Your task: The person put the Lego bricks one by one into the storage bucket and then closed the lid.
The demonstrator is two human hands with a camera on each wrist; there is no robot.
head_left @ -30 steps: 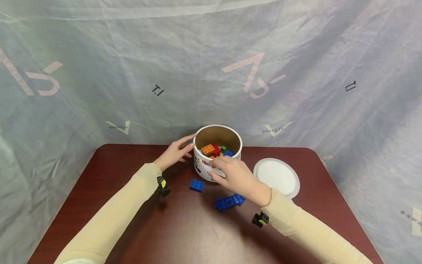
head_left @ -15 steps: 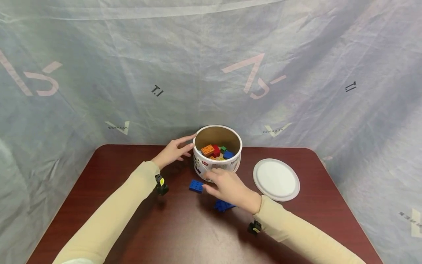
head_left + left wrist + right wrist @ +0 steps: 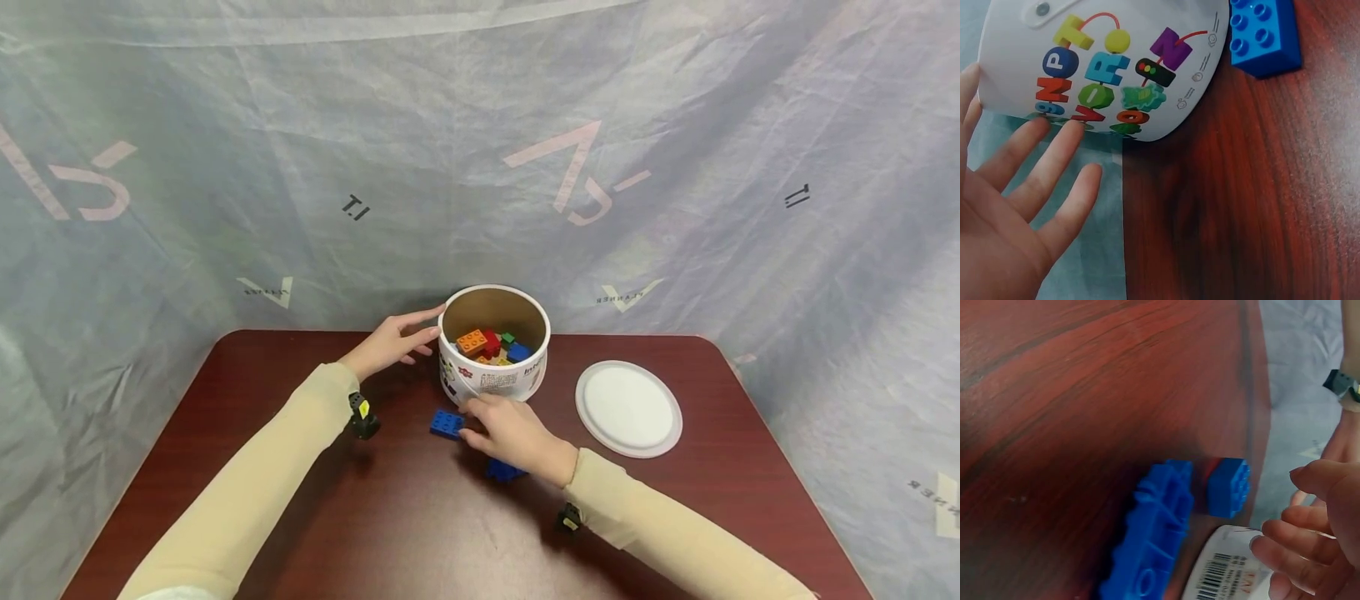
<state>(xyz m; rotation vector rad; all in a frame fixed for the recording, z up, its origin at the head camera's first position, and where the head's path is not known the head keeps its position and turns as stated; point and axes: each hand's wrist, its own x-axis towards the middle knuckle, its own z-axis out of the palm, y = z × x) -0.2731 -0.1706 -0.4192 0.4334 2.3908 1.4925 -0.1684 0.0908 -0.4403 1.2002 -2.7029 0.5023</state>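
A white bucket point(image 3: 498, 379) with printed letters stands at the back of the table, holding several coloured building bricks. My left hand point(image 3: 386, 343) rests against its left side, fingers spread and straight, as the left wrist view also shows. In front of the bucket lies a blue building brick point(image 3: 447, 423), studs up. My right hand point(image 3: 510, 433) hovers just right of that brick with loosely bent fingers, nothing between them. Partly covered by this hand is a long blue toy base point(image 3: 504, 471); the right wrist view shows more of the blue base point(image 3: 1150, 534).
A round white lid point(image 3: 630, 408) lies on the dark red table point(image 3: 420, 533), right of the bucket. Inside the bucket are an orange brick point(image 3: 472, 342), a red brick point(image 3: 491, 342) and others. A grey cloth point(image 3: 450, 167) hangs behind the table.
My right hand has moved left and down from in front of the bucket's rim to beside the blue brick. The left hand stays at the bucket's side.
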